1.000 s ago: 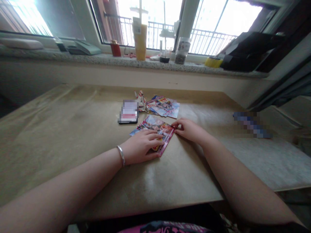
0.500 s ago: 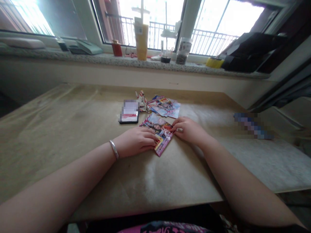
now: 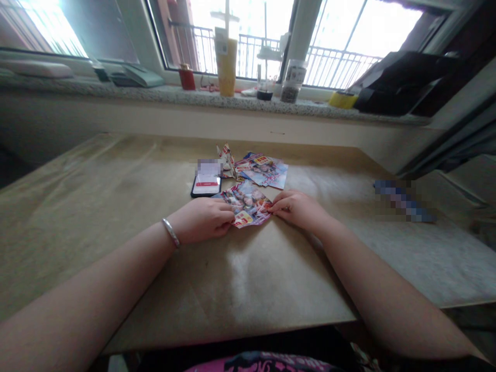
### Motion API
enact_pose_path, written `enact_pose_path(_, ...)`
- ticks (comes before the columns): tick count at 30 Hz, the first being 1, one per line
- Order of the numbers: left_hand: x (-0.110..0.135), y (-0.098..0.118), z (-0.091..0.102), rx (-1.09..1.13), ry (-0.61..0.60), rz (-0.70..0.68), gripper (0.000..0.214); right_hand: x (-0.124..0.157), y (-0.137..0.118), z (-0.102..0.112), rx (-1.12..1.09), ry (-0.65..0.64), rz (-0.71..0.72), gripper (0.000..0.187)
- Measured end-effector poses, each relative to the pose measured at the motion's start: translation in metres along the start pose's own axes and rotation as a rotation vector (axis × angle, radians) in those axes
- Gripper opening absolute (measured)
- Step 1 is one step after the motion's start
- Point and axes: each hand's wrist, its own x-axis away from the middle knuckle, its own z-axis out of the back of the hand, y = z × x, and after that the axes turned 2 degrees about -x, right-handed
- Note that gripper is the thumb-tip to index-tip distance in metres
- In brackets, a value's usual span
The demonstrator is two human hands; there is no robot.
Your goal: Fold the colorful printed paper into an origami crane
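Observation:
A colourful printed paper sheet point(image 3: 250, 201), like a flyer, lies on the table between my hands, its surface slightly creased. My left hand point(image 3: 205, 219), with a silver bangle at the wrist, grips the sheet's left edge with curled fingers. At the right corner, the thumb and fingers of my right hand point(image 3: 296, 209) pinch the paper. Just beyond it lies a loose pile of similar printed sheets point(image 3: 267, 170). Beside the pile stands a folded paper piece point(image 3: 227, 160) with red and white print. A phone point(image 3: 205, 185) with a lit screen rests behind my left hand.
A blurred bluish object point(image 3: 403, 201) lies toward the table's right side. The windowsill point(image 3: 170, 93) behind holds a tall yellow drink cup point(image 3: 226, 67), a red jar point(image 3: 186, 77), a clear container point(image 3: 293, 82) and a black bag point(image 3: 399, 82). The table's front edge is close to my body.
The sheet has turned, its lower corner no longer pointing toward me. My left hand has moved slightly left and now grips the edge; my right hand has shifted slightly left.

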Motion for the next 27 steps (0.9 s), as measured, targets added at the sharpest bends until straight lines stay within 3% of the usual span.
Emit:
enact_pose_path(4,-0.002,0.008,0.003,0.039,-0.001,0.049,0.015,-0.001,0.003,-0.002,-0.047,-0.006,0.007,0.017)
enact_pose_path(11,-0.009,0.023,-0.003,0.038,-0.004,0.133,0.03,0.0,0.0,0.007,0.008,-0.056,-0.024,0.013)
enact_pose_path(19,-0.01,0.021,-0.01,0.206,0.051,0.245,0.036,0.003,-0.012,0.007,0.035,-0.022,0.003,0.023)
enact_pose_path(27,-0.012,0.015,-0.014,0.364,0.121,0.328,0.033,0.0,-0.019,0.001,0.005,-0.029,0.03,0.016)
